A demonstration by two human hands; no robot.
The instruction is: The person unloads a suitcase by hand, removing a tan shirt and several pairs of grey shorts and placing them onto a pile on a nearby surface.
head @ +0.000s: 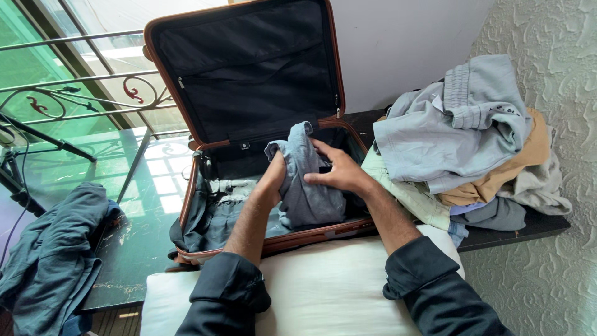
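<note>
One open suitcase (205,186), brown-trimmed with a black lining, lies on a dark counter (134,242), its lid (249,68) propped upright. Two hands work inside it. The left hand (271,180) cups one side of a grey garment (305,186), the right hand (336,173) presses on its other side with fingers spread flat; each grip rests on the cloth, and the garment stands bunched in the suitcase's lower half, above other folded clothes. Right of the suitcase sits one pile of clothes (460,137): pale blue, tan, cream and grey pieces. One dark blue garment (53,249) lies left on the counter. A white pillow (323,292) lies below the suitcase.
</note>
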